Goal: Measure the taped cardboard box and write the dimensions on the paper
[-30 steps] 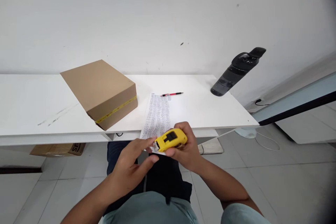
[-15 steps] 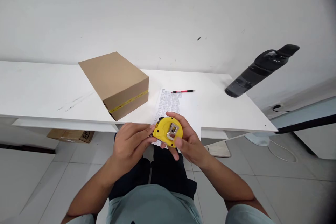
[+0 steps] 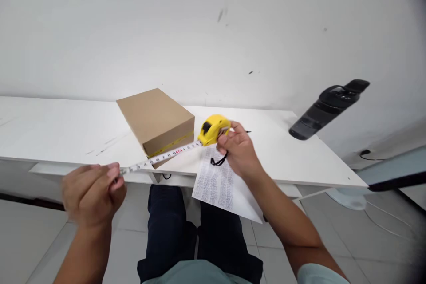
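Observation:
My right hand point(image 3: 238, 150) is closed around a yellow tape measure case point(image 3: 213, 128), held just above the white table point(image 3: 66, 128) beside a brown cardboard box point(image 3: 156, 117). A white measuring blade point(image 3: 163, 156) runs out of the case to the left, across the front of the box. My left hand point(image 3: 91, 191) pinches the blade's end, out past the table's front edge. A black wrist strap hangs under the case.
A written sheet of paper point(image 3: 222, 184) overhangs the table's front edge under my right forearm. A dark bottle point(image 3: 328, 108) leans at the table's right end by the wall. My legs sit under the table. A pen lies behind my right hand.
The blade has been pulled out of the case. My left hand moved left with its end. My right hand lifted the case up beside the box.

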The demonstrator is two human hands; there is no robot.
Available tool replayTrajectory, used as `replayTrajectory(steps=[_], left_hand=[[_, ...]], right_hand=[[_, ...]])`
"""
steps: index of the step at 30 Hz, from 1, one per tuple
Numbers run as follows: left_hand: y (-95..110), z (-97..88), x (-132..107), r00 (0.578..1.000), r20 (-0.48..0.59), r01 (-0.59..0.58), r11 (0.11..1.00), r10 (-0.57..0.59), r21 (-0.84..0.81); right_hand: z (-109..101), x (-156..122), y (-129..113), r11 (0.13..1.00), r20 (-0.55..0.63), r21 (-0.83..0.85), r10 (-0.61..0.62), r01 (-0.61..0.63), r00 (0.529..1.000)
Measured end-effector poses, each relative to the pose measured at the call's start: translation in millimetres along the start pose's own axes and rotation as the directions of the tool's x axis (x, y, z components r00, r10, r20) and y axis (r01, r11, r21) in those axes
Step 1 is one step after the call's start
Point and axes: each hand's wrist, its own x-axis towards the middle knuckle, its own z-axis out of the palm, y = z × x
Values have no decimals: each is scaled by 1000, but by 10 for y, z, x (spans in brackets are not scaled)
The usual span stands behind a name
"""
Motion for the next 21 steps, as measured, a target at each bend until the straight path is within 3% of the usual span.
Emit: replayTrajectory(steps=[2, 4, 7, 10, 14, 17, 21], left_hand=[[-199, 16, 93, 959, -72, -255, 945, 274, 205], [-343, 106, 196, 923, -18, -362, 881, 385, 306], [-474, 279, 260, 935, 69, -351, 878, 348, 326], [-511, 387, 216, 957, 153, -280, 925, 247, 256], [-491, 430, 154, 974, 213, -103, 990, 81, 96], [-487, 453, 147, 957, 288, 14, 1000, -21, 28], [-496, 493, 118, 940, 336, 71, 996, -50, -49]], right_hand=[[-109, 390, -1, 994, -52, -8, -109, 108, 993], [-184, 783, 49, 988, -62, -14, -151, 151, 987], [-218, 1239, 211, 996, -86, -21, -90, 89, 992], [-177, 1441, 422, 999, -93, 48, 0, 4, 996], [-82, 1448, 653, 992, -46, 117, 60, -54, 997], [-44, 1412, 731, 995, -33, 98, 39, -36, 999], [-49, 1392, 734, 996, -45, 84, 35, -31, 998]])
